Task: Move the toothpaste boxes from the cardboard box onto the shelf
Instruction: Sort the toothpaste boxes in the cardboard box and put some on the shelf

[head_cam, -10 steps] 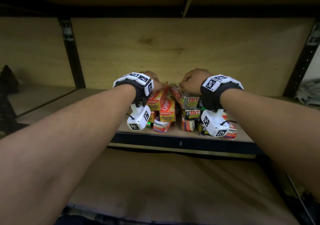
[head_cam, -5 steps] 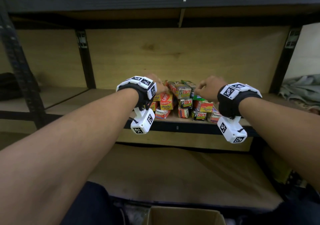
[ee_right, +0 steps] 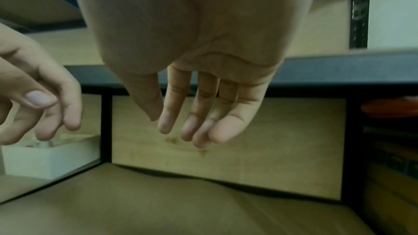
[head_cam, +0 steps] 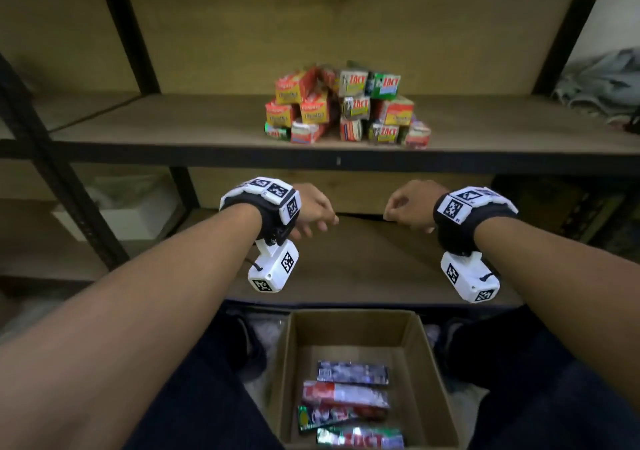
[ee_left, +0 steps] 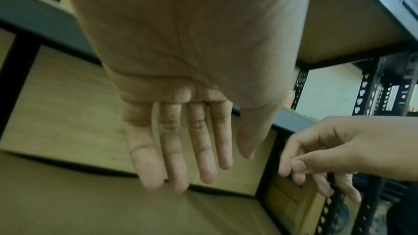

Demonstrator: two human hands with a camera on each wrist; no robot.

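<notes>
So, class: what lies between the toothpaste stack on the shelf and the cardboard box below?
In the head view: both empty hands, left hand and right hand, over the bare lower shelf.

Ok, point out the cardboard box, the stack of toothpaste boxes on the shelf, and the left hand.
cardboard box (head_cam: 427, 352): head view, on its bare right inner wall.
stack of toothpaste boxes (head_cam: 351, 107): head view, on the end face of a middle box.
left hand (ee_left: 181, 71): left wrist view, on the palm.

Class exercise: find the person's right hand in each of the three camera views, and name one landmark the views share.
Head: the right hand is right of centre, below the pile of toothpaste boxes.
Left wrist: it enters from the right edge, fingers loosely curled.
Right wrist: it fills the top centre, fingers hanging down.
Shared landmark: the dark shelf rail.
</notes>
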